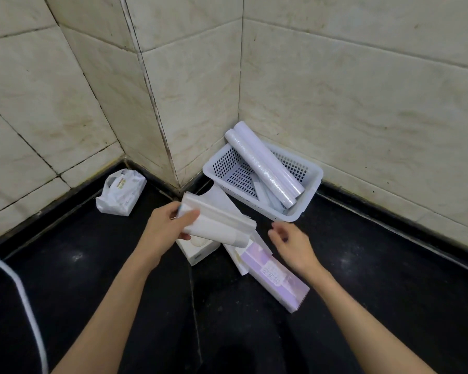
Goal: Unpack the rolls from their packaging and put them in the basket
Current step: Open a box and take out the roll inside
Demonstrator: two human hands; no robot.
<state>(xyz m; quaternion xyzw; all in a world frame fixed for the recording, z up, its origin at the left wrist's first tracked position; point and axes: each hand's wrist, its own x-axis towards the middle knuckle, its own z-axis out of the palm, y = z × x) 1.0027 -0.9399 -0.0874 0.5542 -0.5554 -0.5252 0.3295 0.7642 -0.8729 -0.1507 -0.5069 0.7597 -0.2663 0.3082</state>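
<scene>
1. Two long rolls (265, 163) are already propped in the white basket (312, 182) by the wall corner, so a good chunk looks done.
2. A white roll (222, 222) is gripped at one end by the left hand (170, 225), just short of the basket.
3. The right hand (289, 244) is held loose, nothing in it.
4. A purple box (274, 279) is left on the black counter (389, 265), probably still to be unpacked.
</scene>
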